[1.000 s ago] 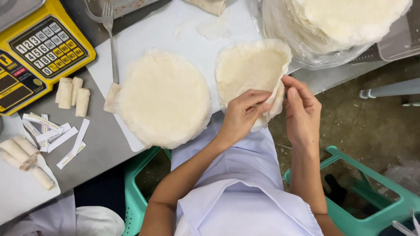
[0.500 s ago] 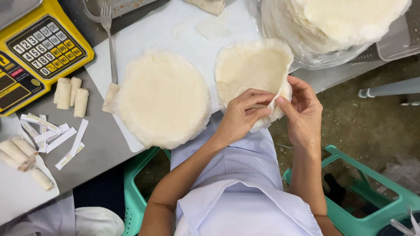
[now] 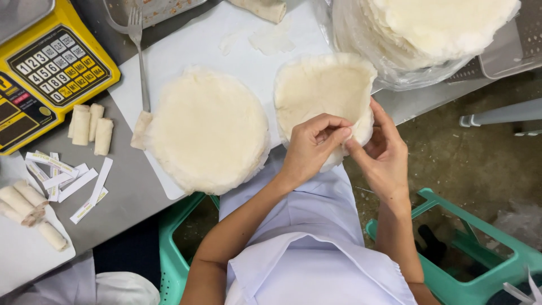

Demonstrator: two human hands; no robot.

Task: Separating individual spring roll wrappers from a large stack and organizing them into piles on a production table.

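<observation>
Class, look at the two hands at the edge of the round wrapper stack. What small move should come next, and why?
Probably peel the top sheet upward. Both the left hand and right hand pinch the near edge of the smaller wrapper stack, fingertips meeting at the rim, and the sheet looks barely lifted so far.

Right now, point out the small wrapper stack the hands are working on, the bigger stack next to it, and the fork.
small wrapper stack (image 3: 322, 90), head view, on its bare top sheet.
bigger stack (image 3: 208, 129), head view, on the middle of its top.
fork (image 3: 141, 62), head view, on the handle below the tines.
</observation>
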